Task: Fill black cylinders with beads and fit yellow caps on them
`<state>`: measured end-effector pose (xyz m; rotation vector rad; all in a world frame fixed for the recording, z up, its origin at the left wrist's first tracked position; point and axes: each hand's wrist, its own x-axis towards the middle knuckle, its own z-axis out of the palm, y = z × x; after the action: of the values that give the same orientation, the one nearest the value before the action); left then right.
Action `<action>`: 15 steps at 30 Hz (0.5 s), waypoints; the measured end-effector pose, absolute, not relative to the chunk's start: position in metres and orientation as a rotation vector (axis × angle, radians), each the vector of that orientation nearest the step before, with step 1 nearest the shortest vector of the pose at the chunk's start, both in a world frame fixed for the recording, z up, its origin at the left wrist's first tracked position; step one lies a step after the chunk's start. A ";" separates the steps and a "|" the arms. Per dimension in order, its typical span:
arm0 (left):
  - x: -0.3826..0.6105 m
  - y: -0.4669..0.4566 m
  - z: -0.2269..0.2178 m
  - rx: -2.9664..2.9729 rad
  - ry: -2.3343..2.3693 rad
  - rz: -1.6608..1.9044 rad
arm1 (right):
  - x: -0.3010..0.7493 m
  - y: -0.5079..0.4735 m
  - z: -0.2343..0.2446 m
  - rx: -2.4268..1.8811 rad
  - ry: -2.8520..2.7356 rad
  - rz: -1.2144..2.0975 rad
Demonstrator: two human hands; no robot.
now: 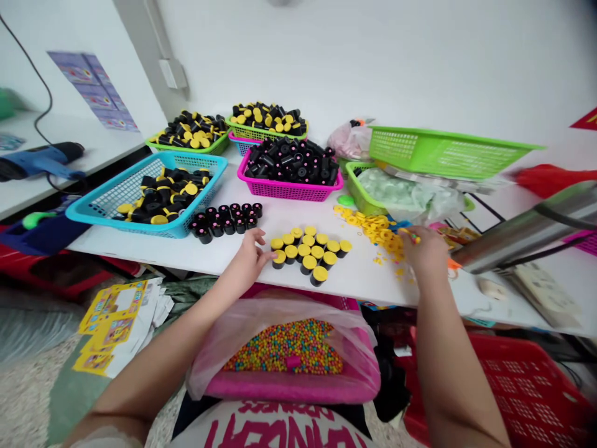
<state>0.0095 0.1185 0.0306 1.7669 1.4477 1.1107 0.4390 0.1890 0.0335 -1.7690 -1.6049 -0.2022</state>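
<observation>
My left hand rests at the table's front edge, thumb and forefinger apart. Its thumb touches or nearly touches the leftmost of several black pots with yellow caps, grouped upright. Left of them, short black cylinders with pink centres stand in rows. My right hand is over the right end of a loose pile of yellow plastic rings. Its fingers are pinched on what look like small coloured beads; part of the grip is hidden. Close to my body, a plastic-lined pink bin contains many coloured beads and a pink scoop-like piece.
A blue basket and green baskets hold yellow-capped pots. Black parts fill a magenta basket. Another green basket sits over bagged items at right. A metal tube slants across the right side; a heat gun lies far left.
</observation>
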 end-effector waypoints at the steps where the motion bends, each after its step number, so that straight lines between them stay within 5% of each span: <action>1: 0.003 0.122 0.034 1.857 1.545 1.093 | 0.439 0.186 0.037 -1.743 -1.560 -0.218; 7: -0.017 0.145 0.052 2.101 2.421 0.796 | 0.416 0.157 0.056 -1.545 -1.505 -0.180; 15: 0.007 0.165 0.051 2.125 2.500 0.598 | 0.361 0.136 0.068 -1.400 -1.705 -0.050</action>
<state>0.0074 0.1652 0.0506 2.1250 2.4999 0.5983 0.3613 0.1358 0.0678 -1.3995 -1.7047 -0.0503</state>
